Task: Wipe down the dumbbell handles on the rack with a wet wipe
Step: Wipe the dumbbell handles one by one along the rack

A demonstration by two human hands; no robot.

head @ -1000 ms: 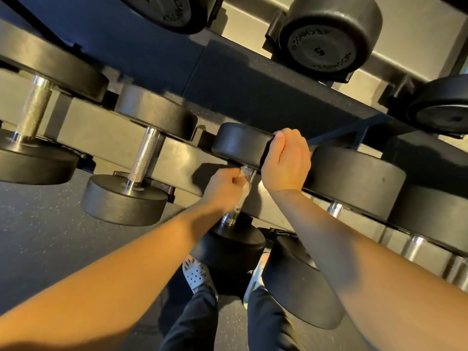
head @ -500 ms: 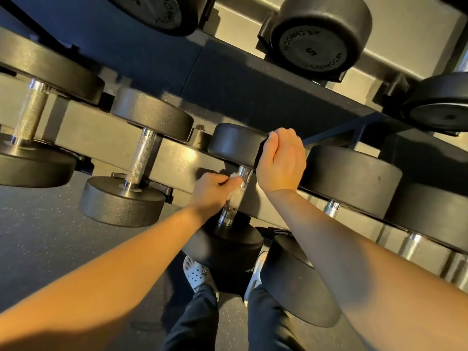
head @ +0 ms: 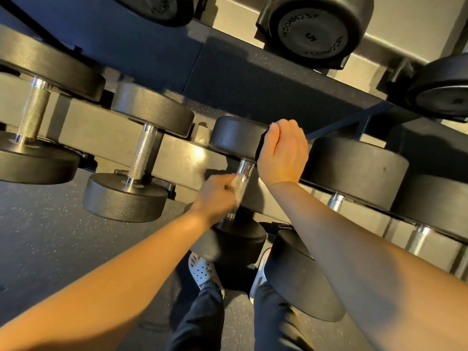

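Fingers of your left hand (head: 217, 196) were curled round the wet wipe (head: 235, 184), clamping it against the knurled handle (head: 244, 174) on the rack (head: 177, 158). Just beyond those fingers, your right hand (head: 283, 153) gripped that dumbbell's far head (head: 235, 136), fingers hooked over its top edge.

Rack (head: 177, 158) carries black dumbbells (head: 144, 153) in a row

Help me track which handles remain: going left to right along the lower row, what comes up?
First handle → second handle → left hand gripping the wipe on the third handle → right hand gripping its far weight → fourth handle → fifth handle.
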